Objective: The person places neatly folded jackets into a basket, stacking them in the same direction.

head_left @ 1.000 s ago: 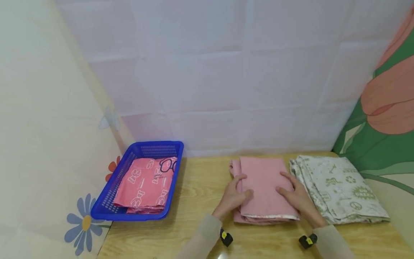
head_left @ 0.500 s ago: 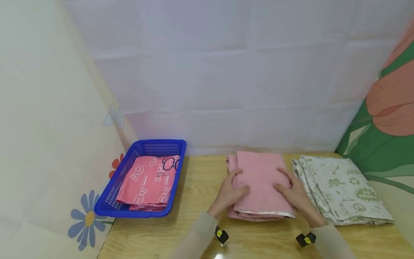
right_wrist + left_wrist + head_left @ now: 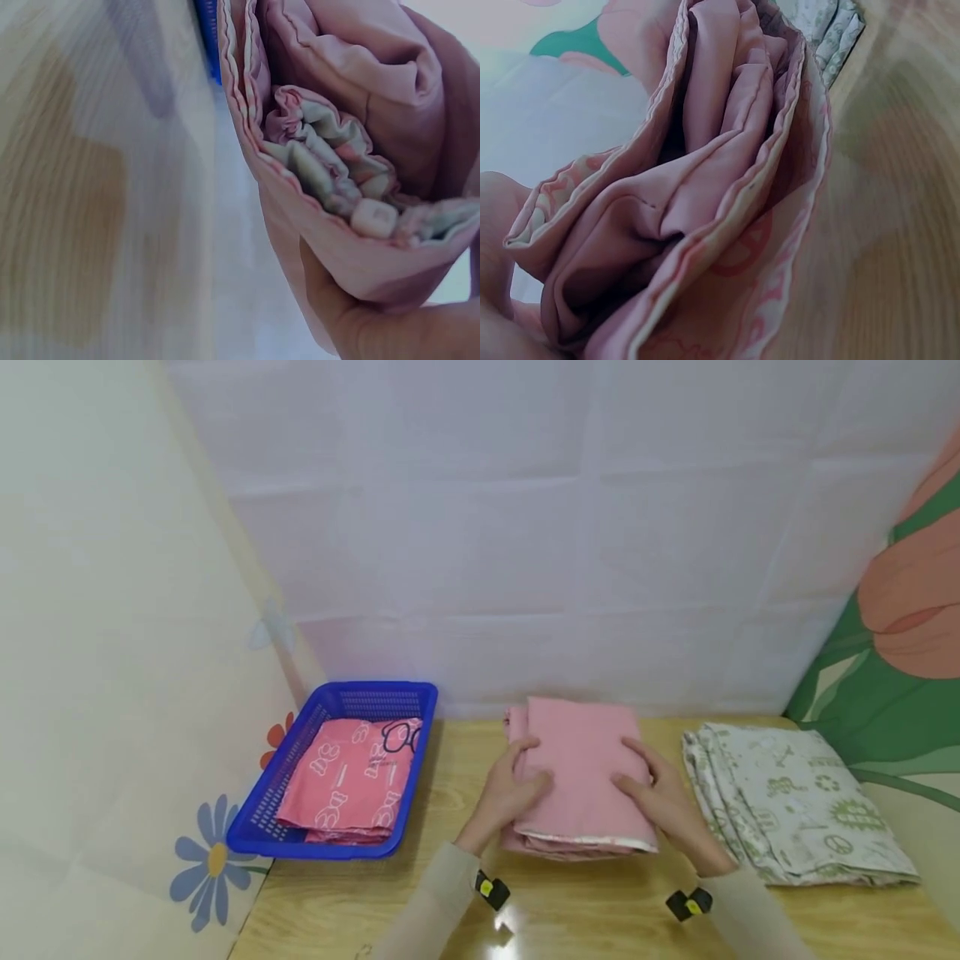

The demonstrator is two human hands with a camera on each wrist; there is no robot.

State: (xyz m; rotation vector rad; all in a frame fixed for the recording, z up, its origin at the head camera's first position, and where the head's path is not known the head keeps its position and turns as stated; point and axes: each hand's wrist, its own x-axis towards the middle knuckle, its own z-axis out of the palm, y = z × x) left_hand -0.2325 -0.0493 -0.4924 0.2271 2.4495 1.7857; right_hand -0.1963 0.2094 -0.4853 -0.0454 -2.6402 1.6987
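Folded pink cloth, held and apparently hanging just above the wooden table, between a blue basket on the person's left and a folded green-and-white cloth on the right. Left hand is gripping one side, right hand the other. Both thumbs are lying on the upper face; most other fingers are disappearing behind or beneath the cloth, so I am not making out how far they are curling.

Left wrist view: the hand is being cut off at the border, the folds are gaping and their depths are going dark. Right wrist view: pale lining is bunching inside the opening, with a small pale block sitting among it; I cannot tell what it is. Only a blue sliver of basket is showing there. Sleeves are running out at the head view's bottom edge. A red-pink printed cloth is lying in the basket, its dark motif being cut off at the cloth's right edge.

Against a second ago: the pink cloth is travelling leftward, nearer the basket; its gap to the green-and-white cloth is widening. Both hands are keeping their grip.
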